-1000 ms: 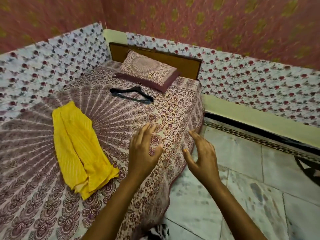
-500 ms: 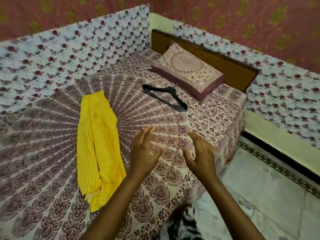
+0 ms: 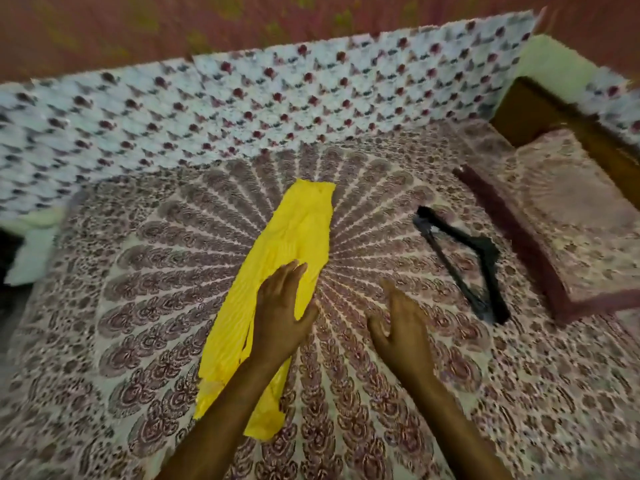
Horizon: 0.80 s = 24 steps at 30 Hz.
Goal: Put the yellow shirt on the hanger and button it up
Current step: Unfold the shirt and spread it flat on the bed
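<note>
The yellow shirt (image 3: 277, 271) lies folded in a long strip on the patterned bed, running from the far middle toward me. My left hand (image 3: 282, 313) hovers over its middle with straight fingers, holding nothing; whether it touches the cloth I cannot tell. My right hand (image 3: 398, 327) is spread open above the bedsheet, to the right of the shirt. A black hanger (image 3: 467, 268) lies flat on the bed further right, apart from both hands.
The bedsheet (image 3: 381, 393) with a mandala print covers the bed. A pillow (image 3: 571, 230) and wooden headboard (image 3: 554, 112) are at the right. A flower-print cloth (image 3: 242, 109) lines the wall along the far side.
The view has swung left over the bed. Both hands have moved forward from the bed's edge; my left hand is now over the yellow shirt. The shirt and hanger lie unmoved.
</note>
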{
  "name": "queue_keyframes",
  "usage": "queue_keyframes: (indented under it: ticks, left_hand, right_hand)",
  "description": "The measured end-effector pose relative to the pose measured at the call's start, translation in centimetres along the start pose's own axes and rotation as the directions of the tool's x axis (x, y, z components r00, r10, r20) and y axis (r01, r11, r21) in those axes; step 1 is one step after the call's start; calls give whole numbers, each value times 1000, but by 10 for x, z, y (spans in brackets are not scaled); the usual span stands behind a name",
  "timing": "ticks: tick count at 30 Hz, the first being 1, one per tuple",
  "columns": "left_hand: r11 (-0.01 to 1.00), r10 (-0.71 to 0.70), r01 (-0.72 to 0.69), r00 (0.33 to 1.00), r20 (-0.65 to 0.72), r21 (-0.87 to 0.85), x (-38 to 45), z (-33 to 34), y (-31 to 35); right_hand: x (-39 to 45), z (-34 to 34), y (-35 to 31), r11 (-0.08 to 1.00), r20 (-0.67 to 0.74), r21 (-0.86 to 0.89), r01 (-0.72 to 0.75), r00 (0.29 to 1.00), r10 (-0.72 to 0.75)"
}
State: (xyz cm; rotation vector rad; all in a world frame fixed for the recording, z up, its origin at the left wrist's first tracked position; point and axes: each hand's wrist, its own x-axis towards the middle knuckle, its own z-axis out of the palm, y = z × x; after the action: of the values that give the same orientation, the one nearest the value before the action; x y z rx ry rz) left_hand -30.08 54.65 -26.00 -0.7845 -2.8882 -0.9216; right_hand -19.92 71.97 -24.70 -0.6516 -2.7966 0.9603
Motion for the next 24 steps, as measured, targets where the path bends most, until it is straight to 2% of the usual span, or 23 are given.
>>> queue_keyframes:
  ticks: [4,12,19,24]
  left_hand:
    - [997,-82,81,995,-61,-7,40,8,-1]
    - [997,-78,80,989,-127,12,121,29,-49]
    - [986,-165,168,980,-108,18,215,64,-127]
    - [966,-252,246,964,-81,-77,279,97,-175]
  right_hand:
    - [63,6,11,988,53,-23,153,987,-151]
    - [169,51,13,960,106,0,279,955,-278]
    - [267,111,16,947,165,-5,320,935,-315]
    - [339,167,24,968,145,50,244,958,-249]
